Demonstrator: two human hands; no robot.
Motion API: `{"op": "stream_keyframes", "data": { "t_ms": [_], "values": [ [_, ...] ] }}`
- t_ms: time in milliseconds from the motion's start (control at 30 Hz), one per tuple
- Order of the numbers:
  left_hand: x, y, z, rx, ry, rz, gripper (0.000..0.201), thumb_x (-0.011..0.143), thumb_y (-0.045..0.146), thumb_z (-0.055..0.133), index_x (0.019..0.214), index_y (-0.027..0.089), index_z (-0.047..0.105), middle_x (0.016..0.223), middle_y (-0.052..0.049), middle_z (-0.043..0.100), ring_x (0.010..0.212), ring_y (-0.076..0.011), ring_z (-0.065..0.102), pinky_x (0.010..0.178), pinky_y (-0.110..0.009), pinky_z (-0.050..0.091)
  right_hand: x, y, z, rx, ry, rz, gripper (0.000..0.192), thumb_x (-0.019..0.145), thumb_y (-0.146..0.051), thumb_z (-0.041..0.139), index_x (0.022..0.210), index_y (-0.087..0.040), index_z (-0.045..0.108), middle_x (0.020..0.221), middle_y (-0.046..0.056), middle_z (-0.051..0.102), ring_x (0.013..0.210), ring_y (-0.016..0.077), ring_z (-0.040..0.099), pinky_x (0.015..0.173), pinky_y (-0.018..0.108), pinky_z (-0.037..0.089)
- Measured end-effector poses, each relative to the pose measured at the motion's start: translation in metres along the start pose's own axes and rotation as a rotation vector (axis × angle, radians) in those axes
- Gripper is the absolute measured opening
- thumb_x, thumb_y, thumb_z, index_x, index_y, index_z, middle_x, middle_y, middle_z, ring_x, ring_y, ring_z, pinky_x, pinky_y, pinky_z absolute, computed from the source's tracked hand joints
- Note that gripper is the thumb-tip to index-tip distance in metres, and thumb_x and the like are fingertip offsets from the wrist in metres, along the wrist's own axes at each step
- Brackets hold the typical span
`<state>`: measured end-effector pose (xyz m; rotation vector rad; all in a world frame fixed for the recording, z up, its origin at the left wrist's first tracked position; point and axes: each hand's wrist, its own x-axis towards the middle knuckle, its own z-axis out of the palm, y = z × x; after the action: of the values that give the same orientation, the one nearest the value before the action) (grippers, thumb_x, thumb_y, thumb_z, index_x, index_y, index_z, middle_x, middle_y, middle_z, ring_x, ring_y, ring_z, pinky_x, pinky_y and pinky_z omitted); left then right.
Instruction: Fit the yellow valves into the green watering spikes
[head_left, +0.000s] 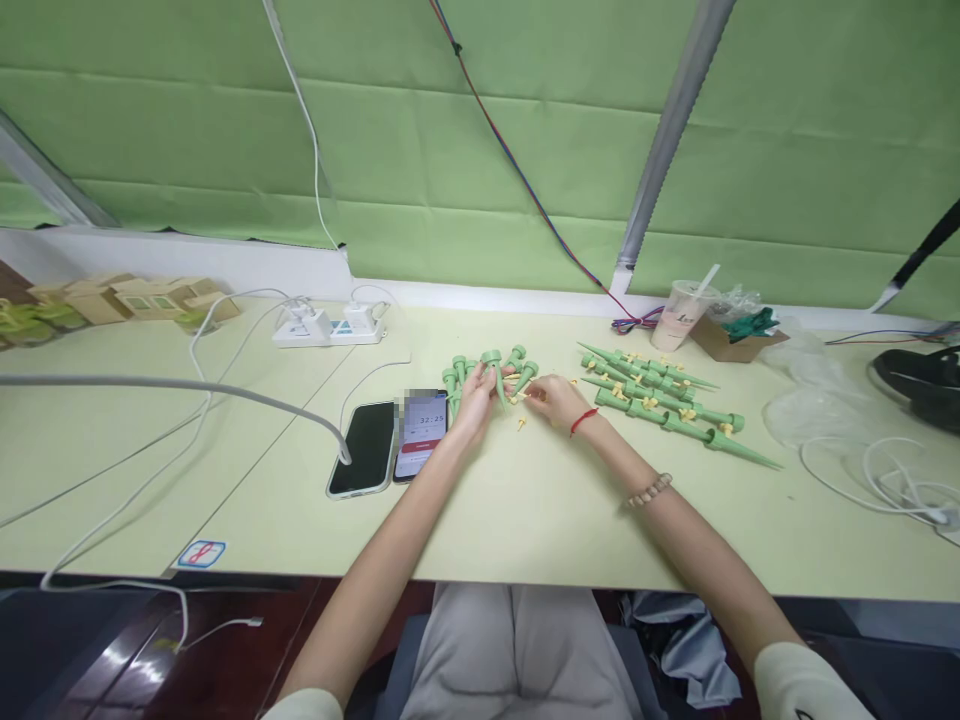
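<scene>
The left hand point(474, 400) is closed around a green spike point(498, 378) whose point hangs down toward the table, and the right hand point(556, 400), just at its three o'clock, pinches a small yellow piece point(523, 397) up against that spike, so the work sits right between the two sets of fingers. Around them spreads the pale green table point(525, 510) under a green fabric wall point(465, 130), with a row of finished spikes point(660, 400) at the hands' three o'clock, loose green spikes point(469, 372) at twelve, two phones point(394, 445) at nine and a yellow bit point(520, 424) at six.
</scene>
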<state>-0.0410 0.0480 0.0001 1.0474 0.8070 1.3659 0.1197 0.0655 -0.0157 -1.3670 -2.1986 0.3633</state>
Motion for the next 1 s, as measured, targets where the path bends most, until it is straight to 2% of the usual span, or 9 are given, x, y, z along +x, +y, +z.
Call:
{"op": "stream_keyframes", "data": {
  "t_ms": [100, 167, 267, 400, 533, 633, 733, 900, 1000],
  "values": [
    [-0.002, 0.0, 0.004, -0.033, -0.003, -0.04, 0.025, 0.085, 0.034, 0.05, 0.105, 0.02, 0.046, 0.085, -0.005, 0.062, 0.055, -0.0109, 0.054, 0.055, -0.026, 0.042, -0.01, 0.006, -0.004, 0.392, 0.123, 0.073, 0.03, 0.082, -0.033, 0.048, 0.103, -0.015, 0.059, 0.077, 0.004, 0.061, 0.068, 0.0127, 0.057, 0.061, 0.025, 0.046],
    [-0.006, -0.001, 0.008, -0.006, -0.015, -0.081, 0.032, 0.083, 0.041, 0.05, 0.107, 0.021, 0.045, 0.075, -0.002, 0.059, 0.046, -0.0075, 0.046, 0.045, -0.022, 0.035, -0.019, 0.007, -0.007, 0.659, 0.098, 0.145, 0.04, 0.081, -0.041, 0.047, 0.112, -0.017, 0.054, 0.077, 0.003, 0.059, 0.068, 0.0123, 0.058, 0.059, 0.024, 0.047],
    [-0.012, -0.003, 0.015, -0.03, -0.092, -0.12, 0.031, 0.078, 0.042, 0.057, 0.098, 0.019, 0.051, 0.067, 0.002, 0.054, 0.042, -0.0039, 0.037, 0.04, -0.017, 0.028, -0.032, 0.004, -0.012, 0.949, 0.041, 0.226, 0.043, 0.075, -0.047, 0.054, 0.11, -0.021, 0.054, 0.084, 0.003, 0.061, 0.075, 0.0128, 0.06, 0.063, 0.024, 0.048],
    [-0.019, -0.006, 0.023, -0.1, -0.182, -0.159, 0.026, 0.077, 0.031, 0.061, 0.096, 0.015, 0.054, 0.073, -0.001, 0.059, 0.048, -0.0038, 0.045, 0.048, -0.017, 0.038, -0.04, -0.004, -0.019, 1.168, 0.08, 0.295, 0.041, 0.07, -0.044, 0.061, 0.105, -0.023, 0.055, 0.09, 0.003, 0.063, 0.078, 0.0129, 0.061, 0.068, 0.025, 0.048],
    [-0.024, -0.008, 0.027, -0.102, -0.25, -0.215, 0.031, 0.077, 0.032, 0.06, 0.101, 0.015, 0.05, 0.088, -0.007, 0.065, 0.065, -0.0111, 0.061, 0.064, -0.024, 0.048, -0.041, -0.006, -0.026, 1.189, 0.127, 0.31, 0.043, 0.068, -0.039, 0.063, 0.107, -0.023, 0.056, 0.088, 0.002, 0.065, 0.079, 0.0135, 0.061, 0.072, 0.027, 0.049],
    [-0.026, -0.01, 0.028, -0.077, -0.268, -0.219, 0.036, 0.075, 0.036, 0.063, 0.102, 0.016, 0.048, 0.093, -0.01, 0.066, 0.074, -0.0163, 0.065, 0.069, -0.031, 0.051, -0.041, -0.004, -0.031, 1.127, 0.151, 0.294, 0.044, 0.07, -0.038, 0.062, 0.111, -0.024, 0.055, 0.086, 0.001, 0.065, 0.078, 0.0132, 0.061, 0.072, 0.028, 0.049],
    [-0.028, -0.012, 0.028, -0.021, -0.257, -0.212, 0.037, 0.073, 0.037, 0.064, 0.101, 0.016, 0.05, 0.096, -0.011, 0.066, 0.075, -0.0175, 0.066, 0.07, -0.033, 0.053, -0.043, -0.004, -0.033, 0.973, 0.212, 0.196, 0.036, 0.074, -0.04, 0.06, 0.106, -0.022, 0.058, 0.088, 0.003, 0.064, 0.081, 0.0136, 0.06, 0.073, 0.027, 0.049],
    [-0.027, -0.014, 0.024, 0.075, -0.233, -0.224, 0.037, 0.074, 0.038, 0.063, 0.102, 0.016, 0.054, 0.093, -0.009, 0.066, 0.069, -0.0158, 0.067, 0.062, -0.027, 0.054, -0.046, -0.009, -0.029, 0.759, 0.356, 0.038, 0.033, 0.078, -0.04, 0.058, 0.106, -0.022, 0.055, 0.078, 0.002, 0.062, 0.077, 0.0144, 0.061, 0.076, 0.031, 0.05],
    [-0.026, -0.013, 0.023, 0.078, -0.226, -0.241, 0.036, 0.074, 0.039, 0.062, 0.101, 0.016, 0.054, 0.094, -0.009, 0.066, 0.068, -0.0152, 0.067, 0.061, -0.026, 0.054, -0.046, -0.009, -0.027, 0.655, 0.43, -0.002, 0.025, 0.083, -0.039, 0.051, 0.096, -0.021, 0.061, 0.092, 0.006, 0.062, 0.083, 0.0156, 0.06, 0.077, 0.032, 0.051]
  ]
}}
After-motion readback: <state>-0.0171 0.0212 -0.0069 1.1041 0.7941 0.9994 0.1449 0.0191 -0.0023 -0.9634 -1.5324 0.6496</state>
